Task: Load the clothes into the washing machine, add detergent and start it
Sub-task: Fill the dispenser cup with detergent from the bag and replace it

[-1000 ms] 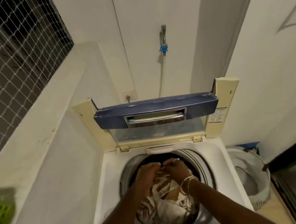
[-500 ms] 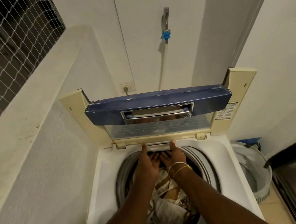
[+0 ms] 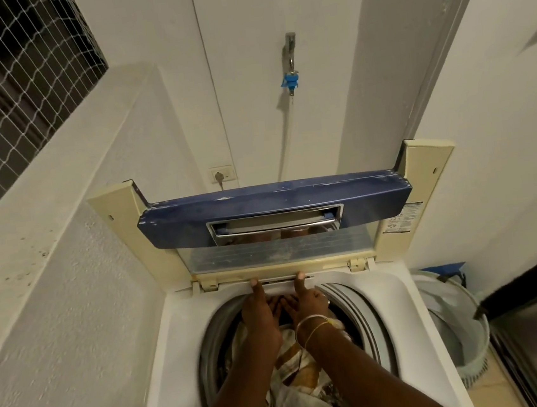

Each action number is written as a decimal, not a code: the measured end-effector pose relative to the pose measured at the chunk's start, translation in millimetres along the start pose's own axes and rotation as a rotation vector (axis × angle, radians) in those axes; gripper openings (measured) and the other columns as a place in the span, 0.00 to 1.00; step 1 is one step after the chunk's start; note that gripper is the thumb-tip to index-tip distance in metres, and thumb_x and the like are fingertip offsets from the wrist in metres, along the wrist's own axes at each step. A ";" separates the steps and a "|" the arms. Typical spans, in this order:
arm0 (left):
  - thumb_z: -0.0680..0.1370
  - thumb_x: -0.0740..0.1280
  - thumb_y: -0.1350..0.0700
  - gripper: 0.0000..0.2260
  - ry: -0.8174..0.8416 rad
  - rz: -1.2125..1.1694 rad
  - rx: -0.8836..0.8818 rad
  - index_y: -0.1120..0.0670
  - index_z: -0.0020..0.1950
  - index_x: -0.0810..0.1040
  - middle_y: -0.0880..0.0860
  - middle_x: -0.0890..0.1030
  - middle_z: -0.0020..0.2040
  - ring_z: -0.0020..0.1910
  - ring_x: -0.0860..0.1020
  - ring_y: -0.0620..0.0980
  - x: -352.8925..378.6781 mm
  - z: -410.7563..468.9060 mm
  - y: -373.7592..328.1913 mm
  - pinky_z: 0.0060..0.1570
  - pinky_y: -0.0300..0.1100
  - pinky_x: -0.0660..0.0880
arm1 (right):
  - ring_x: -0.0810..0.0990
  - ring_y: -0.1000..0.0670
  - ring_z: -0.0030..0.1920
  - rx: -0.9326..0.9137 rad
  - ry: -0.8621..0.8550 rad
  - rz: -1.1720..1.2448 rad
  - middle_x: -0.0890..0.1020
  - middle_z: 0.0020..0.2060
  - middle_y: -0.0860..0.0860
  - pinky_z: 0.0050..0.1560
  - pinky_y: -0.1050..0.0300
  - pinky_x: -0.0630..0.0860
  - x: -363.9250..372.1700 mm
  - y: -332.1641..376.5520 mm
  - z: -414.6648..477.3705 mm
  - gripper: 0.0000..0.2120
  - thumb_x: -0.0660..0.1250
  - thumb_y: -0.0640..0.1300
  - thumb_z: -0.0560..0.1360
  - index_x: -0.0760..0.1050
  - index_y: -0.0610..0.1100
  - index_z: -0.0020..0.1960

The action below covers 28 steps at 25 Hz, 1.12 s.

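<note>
Head view: top-loading washing machine (image 3: 176, 345) with lid (image 3: 274, 209) folded upright at the back. Clothes (image 3: 300, 395), brown-and-white patterned, sit inside the drum. Left hand (image 3: 261, 316) and right hand (image 3: 307, 305) are side by side at the tub's rear edge, both gripping the white strip (image 3: 279, 286) there: thumbs on top, fingers curled under. Bangles (image 3: 310, 326) on the right wrist. Laundry basket (image 3: 459, 332) just right of the machine, tap (image 3: 290, 61) on the wall above.

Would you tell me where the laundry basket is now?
In the head view, the laundry basket stands on the floor just right of the washing machine.
</note>
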<state>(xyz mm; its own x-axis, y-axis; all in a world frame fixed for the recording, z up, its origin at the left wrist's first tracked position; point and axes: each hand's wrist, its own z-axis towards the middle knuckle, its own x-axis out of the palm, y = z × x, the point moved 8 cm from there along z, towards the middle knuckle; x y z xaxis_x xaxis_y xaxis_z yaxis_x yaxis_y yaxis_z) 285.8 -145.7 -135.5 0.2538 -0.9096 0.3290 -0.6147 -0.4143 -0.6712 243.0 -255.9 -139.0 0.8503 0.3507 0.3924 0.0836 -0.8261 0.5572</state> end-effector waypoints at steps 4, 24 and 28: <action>0.81 0.64 0.44 0.20 0.032 0.018 0.018 0.60 0.61 0.78 0.61 0.85 0.52 0.49 0.84 0.58 -2.5 -5.2 -2.7 0.44 0.48 0.79 | 0.81 0.36 0.53 -0.019 0.007 0.004 0.80 0.54 0.37 0.45 0.46 0.81 -3.4 1.9 -4.8 0.19 0.72 0.45 0.75 0.69 0.38 0.60; 0.84 0.59 0.50 0.16 -0.004 0.137 0.077 0.59 0.63 0.78 0.62 0.83 0.53 0.52 0.83 0.60 -23.1 -50.4 -2.8 0.50 0.50 0.80 | 0.82 0.38 0.44 -0.086 0.025 -0.266 0.80 0.48 0.34 0.35 0.52 0.81 -37.2 0.2 -12.6 0.19 0.70 0.39 0.76 0.73 0.33 0.64; 0.83 0.61 0.49 0.13 -0.031 0.149 0.048 0.57 0.57 0.79 0.60 0.83 0.50 0.47 0.83 0.57 -23.7 -49.9 -2.6 0.40 0.46 0.78 | 0.82 0.40 0.41 -0.173 0.048 -0.285 0.80 0.44 0.35 0.37 0.51 0.81 -37.9 4.5 -17.4 0.15 0.74 0.43 0.74 0.77 0.33 0.53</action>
<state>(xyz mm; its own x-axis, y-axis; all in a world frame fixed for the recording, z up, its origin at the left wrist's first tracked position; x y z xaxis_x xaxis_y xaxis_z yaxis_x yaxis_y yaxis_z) 244.1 -121.5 -108.4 0.1860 -0.9612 0.2035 -0.6108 -0.2754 -0.7424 202.1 -265.3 -138.6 0.7800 0.5801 0.2346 0.2213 -0.6065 0.7637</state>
